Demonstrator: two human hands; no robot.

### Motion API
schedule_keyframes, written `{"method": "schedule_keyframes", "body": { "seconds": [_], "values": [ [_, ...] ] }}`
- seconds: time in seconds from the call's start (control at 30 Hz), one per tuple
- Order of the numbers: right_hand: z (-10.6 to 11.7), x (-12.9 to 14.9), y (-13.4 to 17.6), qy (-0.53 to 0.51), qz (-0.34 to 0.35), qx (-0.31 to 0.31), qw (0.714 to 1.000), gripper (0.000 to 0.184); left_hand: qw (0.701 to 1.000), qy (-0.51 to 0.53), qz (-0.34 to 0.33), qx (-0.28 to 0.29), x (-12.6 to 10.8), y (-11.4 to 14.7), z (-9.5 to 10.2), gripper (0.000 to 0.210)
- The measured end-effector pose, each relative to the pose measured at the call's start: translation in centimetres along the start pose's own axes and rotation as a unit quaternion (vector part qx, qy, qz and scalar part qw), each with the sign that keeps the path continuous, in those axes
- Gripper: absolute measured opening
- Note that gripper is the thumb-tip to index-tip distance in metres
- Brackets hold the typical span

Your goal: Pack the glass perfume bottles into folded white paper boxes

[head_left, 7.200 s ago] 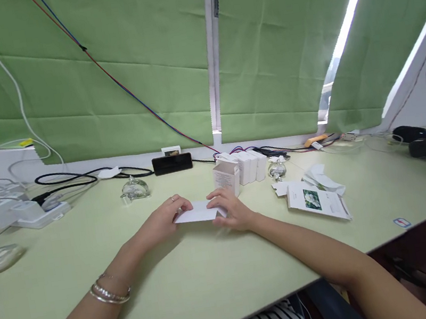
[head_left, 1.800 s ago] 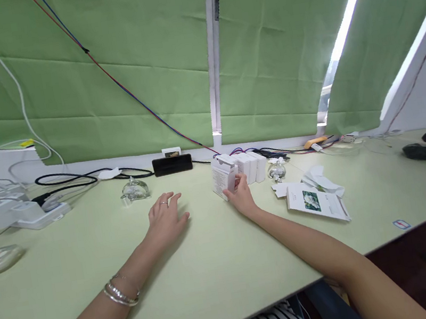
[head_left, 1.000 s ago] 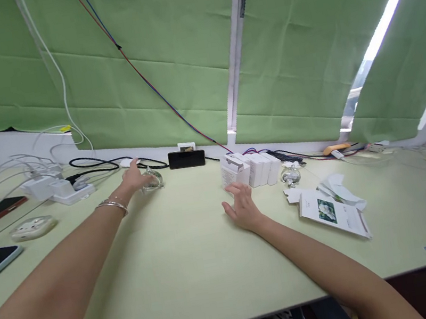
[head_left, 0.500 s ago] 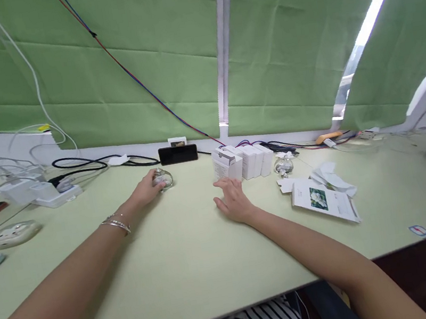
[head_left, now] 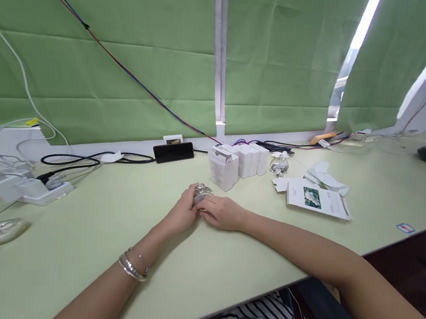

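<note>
A small round clear glass bottle (head_left: pixel 203 190) with a narrow top stands on the table in front of me, its lower part hidden by my fingers. My left hand (head_left: pixel 185 210) is closed around its left side. From the right, my right hand (head_left: pixel 223 211) closes on the bottle's near side, its fingers meeting those of the left. Just behind and to the right stands a white box (head_left: pixel 222 168) with its top flap raised, in front of a row of white boxes (head_left: pixel 251 159).
Another round glass bottle (head_left: pixel 279 165) stands right of the boxes. Near it lie a flattened carton with a flower picture (head_left: pixel 316 198) and crumpled white paper (head_left: pixel 327 176). A black phone (head_left: pixel 173 152) leans at the back; a power strip (head_left: pixel 46 193) with cables sits left.
My left hand has brought the glass bottle rightward and nearer to me. My right hand has left the white box and moved slightly left onto the bottle. The view has shifted a little.
</note>
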State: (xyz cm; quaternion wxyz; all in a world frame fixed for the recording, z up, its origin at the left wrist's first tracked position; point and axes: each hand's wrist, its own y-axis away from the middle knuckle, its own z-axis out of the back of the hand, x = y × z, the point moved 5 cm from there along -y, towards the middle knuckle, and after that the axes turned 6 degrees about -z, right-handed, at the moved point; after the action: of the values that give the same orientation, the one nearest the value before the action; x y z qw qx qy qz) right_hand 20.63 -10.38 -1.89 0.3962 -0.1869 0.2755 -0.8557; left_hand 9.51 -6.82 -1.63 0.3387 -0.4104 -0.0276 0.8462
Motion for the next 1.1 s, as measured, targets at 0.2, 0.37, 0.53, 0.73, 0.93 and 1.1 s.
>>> {"method": "schedule_keyframes", "body": {
  "seconds": [0.2, 0.37, 0.53, 0.73, 0.93, 1.1],
  "values": [
    [-1.1, 0.6, -0.3, 0.009, -0.094, 0.066, 0.993, 0.019, 0.995, 0.078, 0.062, -0.030, 0.9, 0.5, 0.1, 0.060],
    [-1.7, 0.4, -0.7, -0.023, -0.088, 0.094, 0.991, 0.017, 0.997, 0.041, 0.043, -0.043, 1.9, 0.5, 1.3, 0.058],
    [-0.3, -0.1, -0.7, -0.098, -0.034, -0.010, 0.995, 0.009, 0.999, 0.001, 0.029, -0.040, 2.5, 0.5, 1.6, 0.061],
    [4.1, -2.0, 0.1, -0.188, -0.134, -0.275, 0.933, 0.007, 1.000, -0.026, 0.005, -0.004, 1.3, 0.8, 1.1, 0.061],
    [3.9, -2.1, -0.1, -0.243, -0.193, -0.243, 0.919, 0.009, 0.996, -0.007, -0.057, 0.063, -1.3, 1.3, -0.3, 0.057],
    [3.4, -2.1, -0.1, -0.244, -0.194, -0.201, 0.929, 0.012, 0.994, 0.004, -0.078, 0.070, -2.0, 1.4, -0.7, 0.054]
  ]
}}
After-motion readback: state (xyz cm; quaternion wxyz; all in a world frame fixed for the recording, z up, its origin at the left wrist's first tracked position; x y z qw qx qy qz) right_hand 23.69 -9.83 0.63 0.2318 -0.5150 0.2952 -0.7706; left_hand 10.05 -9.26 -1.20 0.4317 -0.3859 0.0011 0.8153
